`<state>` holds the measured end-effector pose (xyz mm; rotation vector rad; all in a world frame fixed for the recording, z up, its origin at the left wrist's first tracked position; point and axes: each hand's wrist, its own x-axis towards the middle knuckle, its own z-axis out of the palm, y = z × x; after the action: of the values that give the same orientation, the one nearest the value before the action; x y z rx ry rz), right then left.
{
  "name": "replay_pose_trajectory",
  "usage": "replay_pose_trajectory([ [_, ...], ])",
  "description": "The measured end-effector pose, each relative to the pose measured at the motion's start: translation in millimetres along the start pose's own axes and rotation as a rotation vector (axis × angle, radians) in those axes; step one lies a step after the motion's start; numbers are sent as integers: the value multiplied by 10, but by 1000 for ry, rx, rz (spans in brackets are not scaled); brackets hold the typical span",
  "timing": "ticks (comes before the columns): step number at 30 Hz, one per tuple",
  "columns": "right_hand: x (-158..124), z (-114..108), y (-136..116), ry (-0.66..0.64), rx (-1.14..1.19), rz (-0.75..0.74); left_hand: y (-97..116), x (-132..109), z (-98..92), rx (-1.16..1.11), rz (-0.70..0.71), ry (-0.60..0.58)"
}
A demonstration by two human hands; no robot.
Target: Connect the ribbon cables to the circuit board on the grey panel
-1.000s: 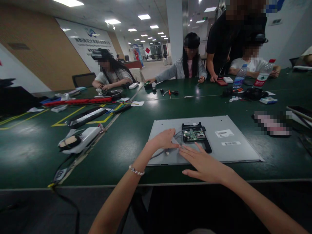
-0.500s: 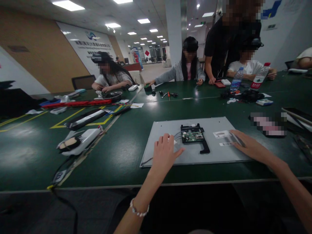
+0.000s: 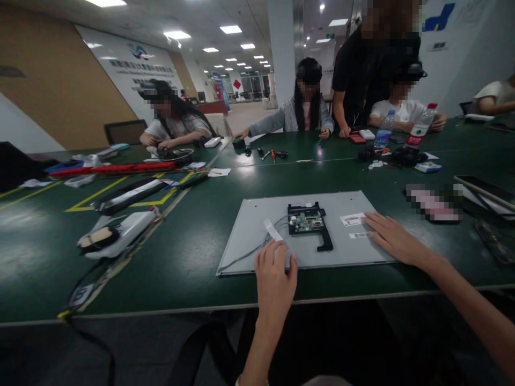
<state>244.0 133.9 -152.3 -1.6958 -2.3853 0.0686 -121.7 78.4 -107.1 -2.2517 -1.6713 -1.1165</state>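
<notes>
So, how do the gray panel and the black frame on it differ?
The gray panel is much larger than the black frame. The panel is pale and four-sided; the frame is dark and irregular in outline. The panel lies on the table, the frame on the panel. Both lie flat.

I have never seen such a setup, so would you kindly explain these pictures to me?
There is no robot here, just a bare-handed person, seen by a head-worn camera looking forward and down. On the green table lies a grey panel carrying a circuit board in a black frame, with cables and a white strip to its left. The left hand is at the panel's near edge; the right hand is at its right side, by white labels. Neither appears to grip anything.
</notes>
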Motion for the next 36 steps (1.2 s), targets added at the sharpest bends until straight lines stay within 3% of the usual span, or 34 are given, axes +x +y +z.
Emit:
replay_pose_trajectory([
  [16, 484, 22, -721, -54, 41, -192, 43, -61, -16, -1, -28, -9],
  [26, 897, 39, -1366, -62, 43, -194, 57, -50, -18, 22, -18, -31],
  [36, 1166, 47, -1817, -62, 73, -181, 39, -73, 3, 34, -17, -31],
])
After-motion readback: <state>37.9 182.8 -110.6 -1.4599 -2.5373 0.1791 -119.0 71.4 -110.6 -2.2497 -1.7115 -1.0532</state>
